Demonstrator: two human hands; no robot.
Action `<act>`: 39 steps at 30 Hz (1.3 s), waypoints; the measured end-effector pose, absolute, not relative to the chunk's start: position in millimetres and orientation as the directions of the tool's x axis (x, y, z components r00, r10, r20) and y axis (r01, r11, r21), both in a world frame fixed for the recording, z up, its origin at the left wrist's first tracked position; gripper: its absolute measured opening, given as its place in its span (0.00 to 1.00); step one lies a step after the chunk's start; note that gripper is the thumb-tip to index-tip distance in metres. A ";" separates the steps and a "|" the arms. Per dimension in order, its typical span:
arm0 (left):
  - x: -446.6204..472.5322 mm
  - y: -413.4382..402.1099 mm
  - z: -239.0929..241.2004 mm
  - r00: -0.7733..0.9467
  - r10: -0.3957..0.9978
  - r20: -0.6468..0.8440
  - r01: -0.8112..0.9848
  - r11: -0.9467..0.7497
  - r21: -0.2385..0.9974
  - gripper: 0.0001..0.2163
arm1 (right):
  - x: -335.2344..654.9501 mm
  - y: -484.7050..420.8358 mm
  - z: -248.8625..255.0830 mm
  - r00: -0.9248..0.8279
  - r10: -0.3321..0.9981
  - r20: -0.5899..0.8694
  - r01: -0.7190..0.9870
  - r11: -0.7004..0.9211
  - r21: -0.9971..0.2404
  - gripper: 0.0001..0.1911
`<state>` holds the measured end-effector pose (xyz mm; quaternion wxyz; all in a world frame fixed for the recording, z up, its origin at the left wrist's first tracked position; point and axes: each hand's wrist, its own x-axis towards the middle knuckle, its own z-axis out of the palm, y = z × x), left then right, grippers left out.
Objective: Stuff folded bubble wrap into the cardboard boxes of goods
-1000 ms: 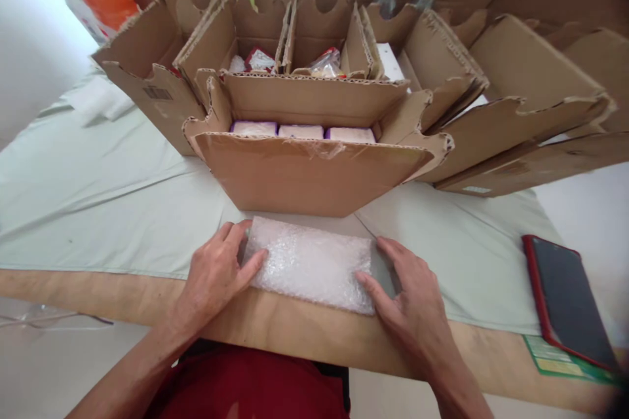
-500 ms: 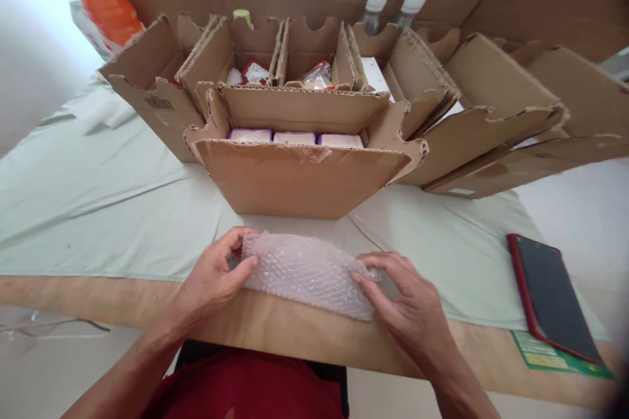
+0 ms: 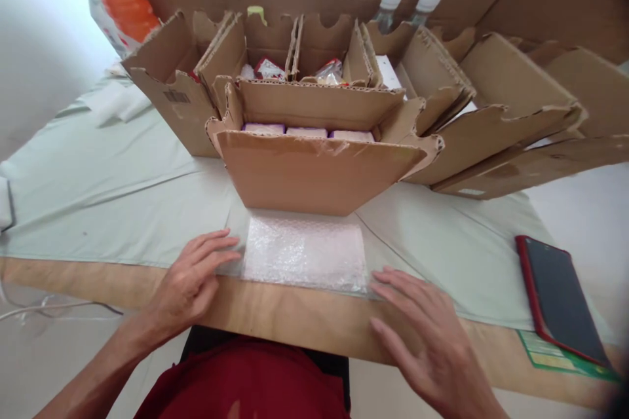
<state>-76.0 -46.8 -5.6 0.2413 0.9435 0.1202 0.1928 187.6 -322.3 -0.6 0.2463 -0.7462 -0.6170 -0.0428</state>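
A sheet of clear bubble wrap (image 3: 305,252) lies flat on the green cloth, its front edge along the bare wooden strip. To its left, my left hand (image 3: 192,275) is open with fingers stretched toward the wrap's side, holding nothing. On the other side, my right hand (image 3: 425,330) is open too, its fingertips close to the wrap's right front corner and its thumb apart. Just behind the wrap stands a cardboard box (image 3: 319,170) with three purple-edged packs (image 3: 307,132) inside.
Several open cardboard bins (image 3: 162,95) stand in a row behind, some with packets (image 3: 330,72). Two white-capped bottles (image 3: 388,6) rise at the back. A red-cased phone (image 3: 563,298) rests at the right on a green card (image 3: 545,350). A cable (image 3: 54,306) hangs at the left.
Both hands have let go of the bubble wrap and moved apart from each other. The wrap, held up at a tilt before, now lies flat against the cloth. The view has shifted slightly.
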 end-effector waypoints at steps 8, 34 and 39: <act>-22.5 -65.1 12.1 0.899 0.308 0.311 0.123 -0.860 0.496 0.13 | 153.6 -234.3 23.3 0.194 0.905 0.378 0.929 -0.047 -0.367 0.12; -33.5 -63.3 -23.2 0.730 0.595 0.337 0.499 -0.800 0.332 0.06 | 224.8 -231.2 -34.9 0.515 0.799 0.312 0.822 -0.356 -0.445 0.15; -18.3 -76.5 -23.0 0.708 0.636 0.307 0.435 -0.735 0.521 0.06 | 213.4 -250.4 -15.2 0.624 0.776 0.096 0.624 -0.420 -0.659 0.11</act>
